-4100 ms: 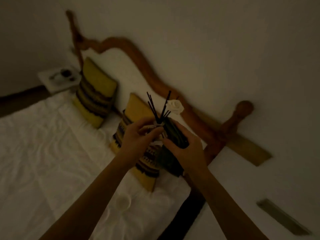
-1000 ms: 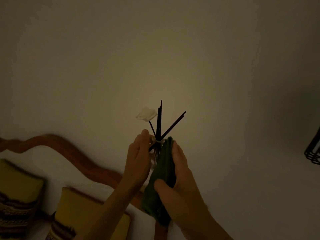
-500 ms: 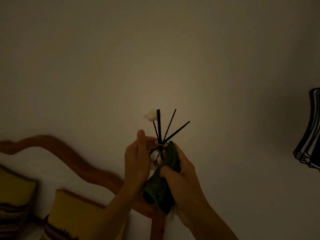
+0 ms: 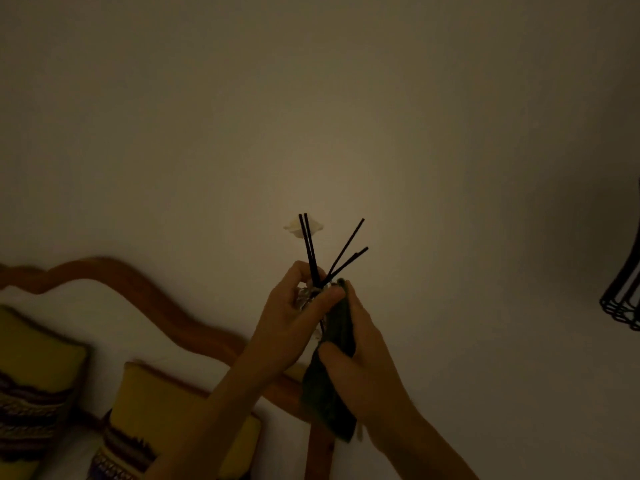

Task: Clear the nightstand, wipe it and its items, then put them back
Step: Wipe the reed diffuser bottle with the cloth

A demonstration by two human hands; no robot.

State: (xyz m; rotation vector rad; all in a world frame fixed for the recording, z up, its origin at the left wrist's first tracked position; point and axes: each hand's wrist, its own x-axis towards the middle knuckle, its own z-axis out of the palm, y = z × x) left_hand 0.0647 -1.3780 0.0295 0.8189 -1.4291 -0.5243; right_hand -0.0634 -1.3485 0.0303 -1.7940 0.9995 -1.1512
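I hold a small glass reed diffuser [image 4: 305, 296] up in front of the wall in dim light. Several black reeds [image 4: 332, 254] and one white flower [image 4: 304, 227] stick out of its top. My left hand [image 4: 289, 323] grips the glass bottle, fingers curled round its neck. My right hand [image 4: 360, 362] grips a dark green cloth [image 4: 334, 372] and presses it against the right side of the bottle. Most of the bottle is hidden between my hands and the cloth.
A curved wooden headboard [image 4: 145, 289] runs along the lower left, with two yellow patterned pillows [image 4: 38, 382] and white bedding below it. A black wire object [image 4: 623, 299] shows at the right edge. The nightstand is out of view.
The view shifted slightly left, so the black wire object slid toward the right edge. The reeds have turned and spread differently as the bottle rotated in my hands against the cloth.
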